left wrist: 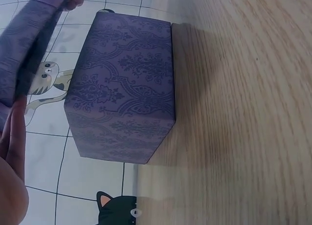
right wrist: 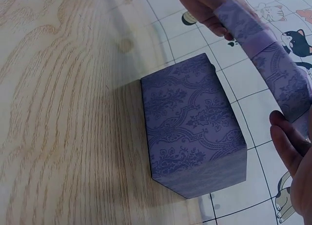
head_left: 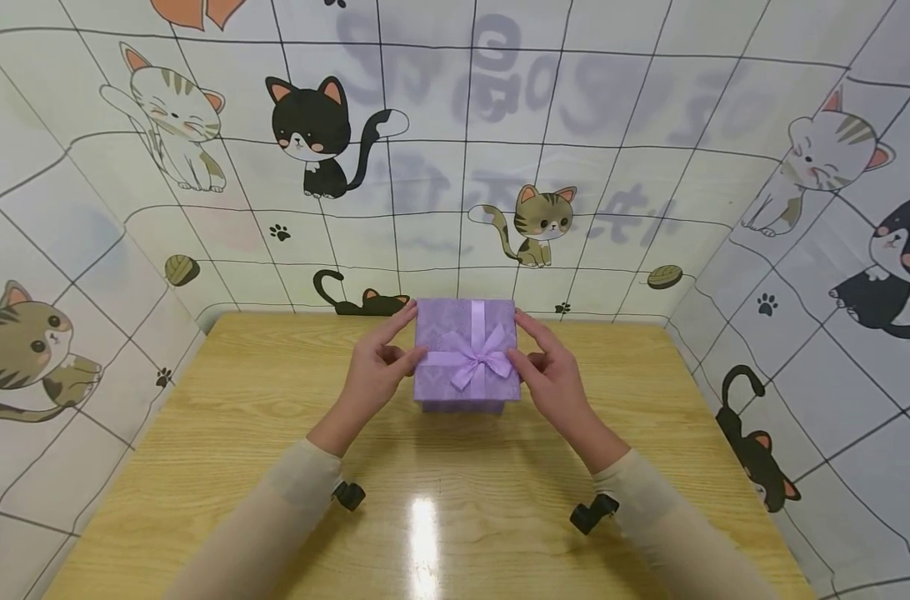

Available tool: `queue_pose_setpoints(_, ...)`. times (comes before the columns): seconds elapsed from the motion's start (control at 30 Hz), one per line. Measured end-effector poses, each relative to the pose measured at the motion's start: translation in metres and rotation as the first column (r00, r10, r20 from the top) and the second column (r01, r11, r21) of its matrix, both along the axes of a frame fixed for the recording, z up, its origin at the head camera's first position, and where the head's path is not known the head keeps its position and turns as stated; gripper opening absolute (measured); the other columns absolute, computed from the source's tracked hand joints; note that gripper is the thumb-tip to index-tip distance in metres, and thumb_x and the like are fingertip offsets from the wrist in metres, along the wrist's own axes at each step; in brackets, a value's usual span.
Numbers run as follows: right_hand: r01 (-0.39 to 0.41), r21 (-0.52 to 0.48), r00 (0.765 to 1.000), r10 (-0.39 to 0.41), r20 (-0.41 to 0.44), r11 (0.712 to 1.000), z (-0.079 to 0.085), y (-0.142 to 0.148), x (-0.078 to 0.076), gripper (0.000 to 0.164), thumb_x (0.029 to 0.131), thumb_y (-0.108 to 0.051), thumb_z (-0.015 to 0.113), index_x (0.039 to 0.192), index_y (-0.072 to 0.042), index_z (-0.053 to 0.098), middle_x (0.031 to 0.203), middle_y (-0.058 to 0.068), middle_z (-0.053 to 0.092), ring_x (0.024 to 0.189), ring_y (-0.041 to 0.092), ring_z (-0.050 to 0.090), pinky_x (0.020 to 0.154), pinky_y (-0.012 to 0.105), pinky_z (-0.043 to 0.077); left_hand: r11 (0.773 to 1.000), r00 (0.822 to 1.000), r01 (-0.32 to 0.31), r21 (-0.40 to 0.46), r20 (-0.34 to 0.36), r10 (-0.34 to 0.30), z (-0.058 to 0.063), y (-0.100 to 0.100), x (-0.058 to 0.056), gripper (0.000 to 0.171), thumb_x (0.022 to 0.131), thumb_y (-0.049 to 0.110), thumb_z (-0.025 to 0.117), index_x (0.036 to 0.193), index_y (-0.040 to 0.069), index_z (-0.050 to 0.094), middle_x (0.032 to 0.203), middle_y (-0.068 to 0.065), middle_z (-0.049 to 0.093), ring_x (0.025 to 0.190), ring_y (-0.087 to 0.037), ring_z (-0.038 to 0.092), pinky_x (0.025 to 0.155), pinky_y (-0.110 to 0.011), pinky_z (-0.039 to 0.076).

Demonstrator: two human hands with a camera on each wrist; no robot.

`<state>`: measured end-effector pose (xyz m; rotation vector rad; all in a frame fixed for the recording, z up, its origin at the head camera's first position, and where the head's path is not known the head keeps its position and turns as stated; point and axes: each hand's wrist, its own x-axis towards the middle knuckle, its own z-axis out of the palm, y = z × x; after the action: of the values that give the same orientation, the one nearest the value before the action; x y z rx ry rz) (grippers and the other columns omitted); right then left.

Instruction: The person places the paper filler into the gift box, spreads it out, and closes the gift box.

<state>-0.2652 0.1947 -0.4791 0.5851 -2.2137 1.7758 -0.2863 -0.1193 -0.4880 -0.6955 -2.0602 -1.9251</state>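
A purple patterned gift box lid [head_left: 443, 321], with a lilac ribbon and bow [head_left: 481, 360] on top, is held up by both hands. My left hand [head_left: 372, 371] grips its left side and my right hand [head_left: 560, 383] its right side, thumbs near the top edges. Below the lid stands the purple box base [left wrist: 122, 69] on the table. Both wrist views show a gap between the raised lid [right wrist: 278, 69] and the box base [right wrist: 195, 117]. The inside of the base is hidden.
The light wooden table [head_left: 275, 358] reflects a bright light near its front. A white cloth [head_left: 425, 100] printed with cats and grid lines rises behind and on both sides. A small black device [head_left: 348, 495] sits at the left wrist, another [head_left: 594, 513] at the right.
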Motion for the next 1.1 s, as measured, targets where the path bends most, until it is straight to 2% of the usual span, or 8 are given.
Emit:
queue_pose_setpoints(0.13,-0.025,-0.03,1.0,0.025,0.018,0.999,-0.001,-0.001,0.0,0.059,0.111,-0.005,0.067,0.167,-0.02,0.053,0.162,0.009,0.059,0.084,0.02,0.081,0.068,0.033,0.066,1.0,1.0,-0.002,-0.003,-0.01,0.002,-0.002,0.001,0.0,0.062,0.103,0.001,0.078,0.161,0.014,0.061,0.17,0.0,0.051,0.058,-0.015,0.066,0.062,-0.042,0.065)
queue_pose_setpoints(0.33,-0.063,-0.034,0.998,0.063,0.02,0.997,0.0,-0.001,0.002,0.061,0.111,-0.003,0.067,0.168,-0.016,0.051,0.171,0.003,0.049,0.085,0.015,0.078,0.069,0.03,0.065,1.0,1.0,0.019,-0.019,0.0,-0.019,-0.003,-0.001,0.001,0.06,0.107,0.003,0.073,0.164,0.014,0.057,0.171,0.001,0.049,0.062,-0.025,0.066,0.065,-0.037,0.065)
queue_pose_setpoints(0.5,-0.113,0.062,0.993,0.114,-0.022,0.992,0.003,0.003,0.002,0.079,0.101,0.01,0.074,0.171,-0.005,0.041,0.175,0.011,0.041,0.081,0.013,0.067,0.075,0.022,0.057,0.994,0.996,0.087,-0.058,0.005,-0.087,-0.005,-0.005,0.001,0.063,0.111,0.011,0.069,0.17,0.014,0.047,0.177,-0.001,0.039,0.087,-0.021,0.073,0.077,-0.032,0.066)
queue_pose_setpoints(0.63,-0.186,0.135,0.982,0.182,0.042,0.973,0.006,0.007,0.002,0.111,0.089,0.01,0.087,0.178,-0.011,0.024,0.155,0.017,0.052,0.089,0.018,0.065,0.09,0.023,0.055,0.981,0.99,0.139,-0.137,-0.01,-0.141,-0.008,-0.009,-0.002,0.079,0.11,0.04,0.072,0.176,0.017,0.035,0.182,-0.001,0.029,0.116,-0.025,0.073,0.095,-0.038,0.063)
queue_pose_setpoints(0.73,-0.251,0.131,0.964,0.235,0.127,0.959,0.008,0.009,0.003,0.13,0.083,0.007,0.095,0.18,-0.018,0.012,0.141,0.018,0.053,0.097,0.023,0.067,0.096,0.025,0.055,0.965,0.986,0.158,-0.21,-0.015,-0.165,-0.008,-0.012,-0.004,0.103,0.1,0.062,0.078,0.179,0.021,0.025,0.184,0.001,0.023,0.135,-0.033,0.065,0.111,-0.051,0.056)
queue_pose_setpoints(0.83,-0.287,0.117,0.949,0.266,0.167,0.951,0.01,0.011,0.005,0.137,0.081,0.005,0.097,0.181,-0.021,0.006,0.143,0.018,0.051,0.103,0.026,0.067,0.097,0.029,0.057,0.945,0.986,0.159,-0.285,0.0,-0.166,-0.007,-0.014,-0.004,0.124,0.088,0.07,0.086,0.18,0.024,0.017,0.184,0.004,0.018,0.153,-0.034,0.049,0.124,-0.058,0.042)
queue_pose_setpoints(1.0,-0.287,0.121,0.949,0.266,0.168,0.95,0.01,0.013,0.006,0.133,0.083,0.004,0.096,0.18,-0.018,0.007,0.134,0.016,0.06,0.104,0.026,0.068,0.093,0.035,0.059,0.904,0.99,0.14,-0.405,0.058,-0.127,0.0,-0.014,0.001,0.139,0.079,0.049,0.102,0.18,0.033,0.007,0.184,0.01,0.01,0.169,-0.024,0.017,0.133,-0.059,0.022)
queue_pose_setpoints(1.1,-0.279,0.124,0.951,0.257,0.169,0.952,0.01,0.013,0.006,0.13,0.084,0.004,0.095,0.18,-0.018,0.01,0.116,0.016,0.07,0.103,0.026,0.07,0.091,0.038,0.059,0.886,0.992,0.126,-0.446,0.077,-0.102,0.001,-0.012,0.004,0.14,0.08,0.037,0.103,0.18,0.035,0.005,0.184,0.012,0.007,0.169,-0.022,0.013,0.133,-0.058,0.021)
